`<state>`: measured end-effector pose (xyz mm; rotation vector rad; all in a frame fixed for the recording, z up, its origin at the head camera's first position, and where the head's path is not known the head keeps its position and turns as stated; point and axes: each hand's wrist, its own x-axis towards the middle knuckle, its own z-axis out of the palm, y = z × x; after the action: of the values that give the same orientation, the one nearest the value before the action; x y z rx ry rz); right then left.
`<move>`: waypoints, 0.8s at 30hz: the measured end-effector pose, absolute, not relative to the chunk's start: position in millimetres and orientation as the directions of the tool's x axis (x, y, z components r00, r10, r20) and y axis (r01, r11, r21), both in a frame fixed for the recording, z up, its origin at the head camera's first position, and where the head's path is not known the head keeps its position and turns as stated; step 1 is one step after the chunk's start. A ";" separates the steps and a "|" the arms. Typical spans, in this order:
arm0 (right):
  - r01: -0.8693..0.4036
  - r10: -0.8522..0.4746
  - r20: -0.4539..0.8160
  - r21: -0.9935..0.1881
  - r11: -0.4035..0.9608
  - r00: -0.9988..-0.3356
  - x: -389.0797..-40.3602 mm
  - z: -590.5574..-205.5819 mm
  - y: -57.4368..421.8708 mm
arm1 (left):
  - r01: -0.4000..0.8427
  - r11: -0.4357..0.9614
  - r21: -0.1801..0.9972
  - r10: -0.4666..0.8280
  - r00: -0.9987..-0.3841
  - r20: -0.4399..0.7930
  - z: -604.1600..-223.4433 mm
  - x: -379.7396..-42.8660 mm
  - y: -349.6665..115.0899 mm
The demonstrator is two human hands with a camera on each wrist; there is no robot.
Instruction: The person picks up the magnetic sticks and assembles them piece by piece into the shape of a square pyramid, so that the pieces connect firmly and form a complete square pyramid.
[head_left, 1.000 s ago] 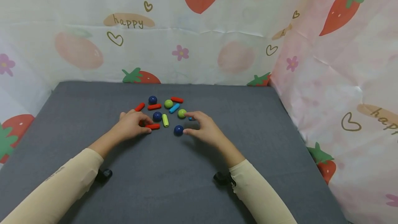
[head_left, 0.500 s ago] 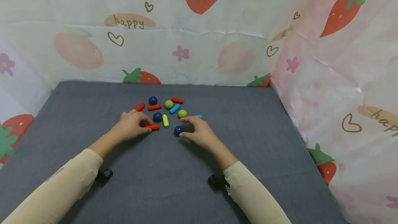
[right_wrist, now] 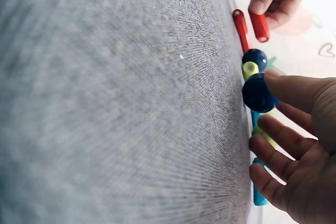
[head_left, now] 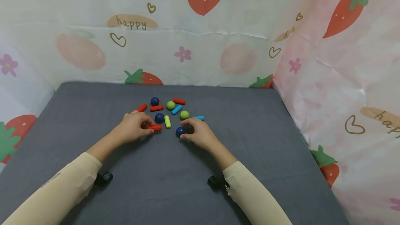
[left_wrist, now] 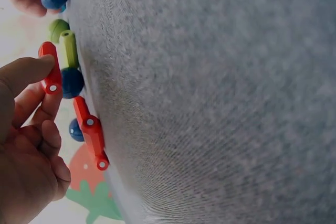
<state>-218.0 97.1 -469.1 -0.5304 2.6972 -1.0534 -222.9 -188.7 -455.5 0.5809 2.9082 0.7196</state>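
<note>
My left hand (head_left: 132, 126) pinches a red tube-shaped bead (left_wrist: 48, 56) between thumb and fingers, just above the grey cloth. A hole shows in the bead's end in the left wrist view. My right hand (head_left: 200, 133) has its thumb and index finger at a dark blue round bead (right_wrist: 258, 94), its other fingers spread apart; the index fingertip is partly hidden behind the bead. Between the hands lie another dark blue round bead (head_left: 159, 117) and a yellow-green tube bead (head_left: 167, 122). Beside the right fingers are a green round bead (head_left: 184, 115) and a light blue tube bead (head_left: 198, 117).
Behind the hands lie more beads: a dark blue round one (head_left: 155, 101), a green round one (head_left: 171, 105), a light blue tube (head_left: 176, 109) and several red tubes (head_left: 156, 108). The grey cloth (head_left: 162, 183) spreads toward me. Strawberry-printed sheets (head_left: 203, 44) enclose the back and sides.
My right hand has moved slightly left and nearer, closing its thumb and index finger toward the dark blue bead, uncovering more of the light blue tube. My left hand stays with the red bead.
</note>
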 end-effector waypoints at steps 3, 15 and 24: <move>-0.258 -0.402 -0.057 -0.683 0.683 -0.914 -219.9 -469.9 96.3 | 0.354 0.809 0.469 0.392 -0.920 0.017 -453.7 -220.0 -188.1; -0.292 -0.414 -0.056 -0.624 0.725 -0.908 -223.0 -470.5 93.4 | 0.389 0.791 0.472 0.420 -0.906 0.041 -445.3 -207.2 -179.8; -0.328 -0.425 -0.042 -0.571 0.753 -0.904 -220.3 -466.9 92.4 | 0.400 0.788 0.468 0.429 -0.902 0.047 -445.8 -202.3 -173.1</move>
<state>-220.3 92.4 -466.9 -0.6024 2.7810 -0.8583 -202.3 -173.1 -445.8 0.6762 2.9122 0.7411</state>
